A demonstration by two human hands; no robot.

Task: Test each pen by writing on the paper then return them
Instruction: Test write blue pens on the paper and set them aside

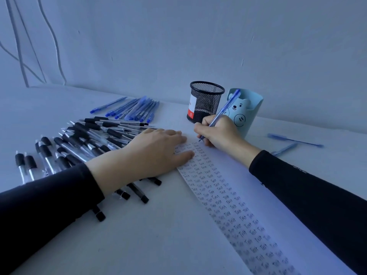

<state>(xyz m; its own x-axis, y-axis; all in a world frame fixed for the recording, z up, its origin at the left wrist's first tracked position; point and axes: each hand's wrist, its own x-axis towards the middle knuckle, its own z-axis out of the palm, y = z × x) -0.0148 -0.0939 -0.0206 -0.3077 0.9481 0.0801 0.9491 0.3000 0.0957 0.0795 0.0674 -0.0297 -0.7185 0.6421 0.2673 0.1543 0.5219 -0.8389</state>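
Right now my right hand [220,133] is curled round the blue pen [224,110] in a writing grip, fingers and thumb pinching it low on the barrel. The tip touches the paper [240,175] at its far end, at the head of the columns of "Test". The pen's long axis runs from that tip up and away to my right, and its top end shows against the pale blue bear holder [251,114].

My left hand [156,151] lies flat, fingers straight and together, pressing the paper's left edge to the counter [158,225]. It holds nothing.

What matters for returning this pen is where things lie. The bear holder and the black mesh cup [205,100] stand just beyond my right hand, so they are near it. The row of blue pens [133,109] lies well off to the left, beyond my left hand and past the heap of black pens [89,137]. Two more blue pens [294,140] lie on the counter to my right. I can't tell which spot is the return place. I judge the writing hand is the nearer one to either cup.
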